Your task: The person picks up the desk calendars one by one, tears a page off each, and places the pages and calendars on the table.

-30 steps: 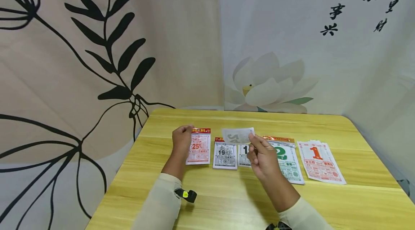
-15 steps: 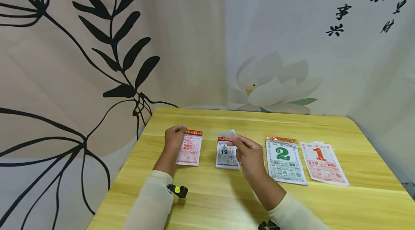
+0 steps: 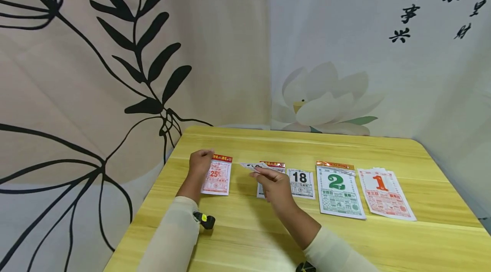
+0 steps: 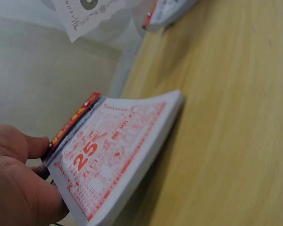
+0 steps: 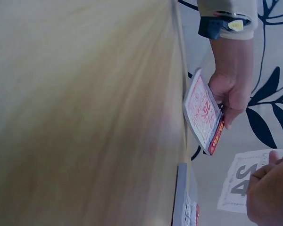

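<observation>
My left hand [image 3: 199, 163] grips the upper left corner of a tear-off calendar pad [image 3: 217, 176], printed in red with a 25 under a red header. In the left wrist view the thumb and fingers of that left hand [image 4: 21, 179] hold the pad [image 4: 118, 141] by its header end; contact with the table is unclear. My right hand [image 3: 277, 186] pinches a loose calendar sheet [image 3: 249, 165], tilted nearly edge-on in the head view. Grey digits show on this sheet [image 5: 232, 192] in the right wrist view. Behind the right hand, a smaller pad [image 3: 261, 192] is partly hidden.
Beside that smaller pad lies a black-printed 18 calendar page [image 3: 301, 184]. Farther right are a green 2 calendar pad [image 3: 340, 193] and a fanned stack of red 1 sheets [image 3: 387, 197]. All lie on the yellow wooden table [image 3: 245, 238], with curtains beyond its back edge.
My right hand has carried the loose sheet left, uncovering the 18 page and partly covering the smaller pad. The left hand has shifted left with the 25 pad. The head view has turned slightly.
</observation>
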`<action>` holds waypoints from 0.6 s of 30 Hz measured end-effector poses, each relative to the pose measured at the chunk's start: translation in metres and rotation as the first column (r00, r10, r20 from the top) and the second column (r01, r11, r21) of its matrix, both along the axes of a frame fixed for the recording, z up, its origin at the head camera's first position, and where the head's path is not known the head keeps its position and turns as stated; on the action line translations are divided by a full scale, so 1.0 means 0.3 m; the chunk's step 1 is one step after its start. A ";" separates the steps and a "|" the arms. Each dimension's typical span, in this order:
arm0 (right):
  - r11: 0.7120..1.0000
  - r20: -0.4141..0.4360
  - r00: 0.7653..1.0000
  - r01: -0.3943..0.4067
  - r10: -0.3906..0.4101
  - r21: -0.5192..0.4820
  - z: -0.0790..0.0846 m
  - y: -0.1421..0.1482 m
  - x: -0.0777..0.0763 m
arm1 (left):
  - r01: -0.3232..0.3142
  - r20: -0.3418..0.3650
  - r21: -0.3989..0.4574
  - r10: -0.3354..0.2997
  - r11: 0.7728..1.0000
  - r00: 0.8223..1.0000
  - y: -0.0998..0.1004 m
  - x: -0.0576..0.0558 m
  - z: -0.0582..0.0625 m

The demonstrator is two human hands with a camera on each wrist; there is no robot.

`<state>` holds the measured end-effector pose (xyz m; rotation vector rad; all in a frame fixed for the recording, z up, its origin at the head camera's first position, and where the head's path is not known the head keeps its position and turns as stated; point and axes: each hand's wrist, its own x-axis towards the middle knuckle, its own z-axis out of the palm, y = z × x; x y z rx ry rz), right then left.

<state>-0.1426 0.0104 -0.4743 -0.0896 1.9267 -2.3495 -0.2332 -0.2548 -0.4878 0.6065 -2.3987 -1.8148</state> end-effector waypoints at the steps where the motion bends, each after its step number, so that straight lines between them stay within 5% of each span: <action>1: 1.000 0.007 1.000 -0.007 0.006 0.014 -0.005 -0.008 0.001 | 0.003 0.002 -0.001 -0.003 1.000 1.000 -0.004 -0.003 -0.006; 9: 0.997 0.011 0.999 -0.052 0.052 0.061 -0.033 -0.069 0.003 | 0.044 0.003 -0.032 -0.044 0.999 0.999 -0.029 -0.022 -0.038; 18: 0.972 0.077 0.980 -0.193 0.184 0.133 -0.043 -0.129 0.000 | 0.030 0.009 -0.111 -0.029 0.993 1.000 -0.023 -0.044 -0.070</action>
